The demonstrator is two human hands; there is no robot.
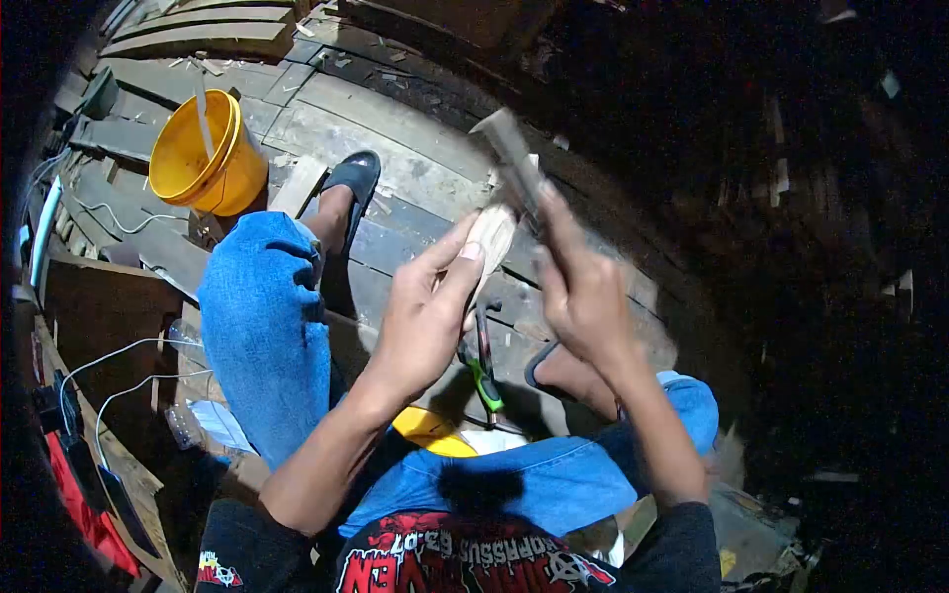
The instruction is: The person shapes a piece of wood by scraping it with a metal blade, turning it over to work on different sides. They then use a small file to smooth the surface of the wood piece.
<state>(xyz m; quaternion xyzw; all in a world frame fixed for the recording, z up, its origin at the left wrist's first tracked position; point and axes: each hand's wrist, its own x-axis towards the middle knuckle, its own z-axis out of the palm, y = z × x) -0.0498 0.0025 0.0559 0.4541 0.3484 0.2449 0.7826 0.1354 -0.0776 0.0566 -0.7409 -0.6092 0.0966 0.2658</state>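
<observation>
My left hand (425, 301) is closed around a short piece of pale wood (491, 240), with the thumb pressed along its near face. In my right hand (588, 306) is a flat grey blade-like tool (509, 148), smeared by motion, so I cannot tell its exact kind. Its lower edge is right beside the wood's top end, and my index finger lies along it. Below the hands, between my feet, a claw hammer (484, 371) with a green and black handle rests on the plank floor.
A yellow bucket (242, 183) with a flat strip standing in it is at the upper left. Plank flooring (346, 114) carries scattered wood chips. Curved boards (198, 40) lie at the far left. White cables (129, 346) run along the left side. The right side is dark.
</observation>
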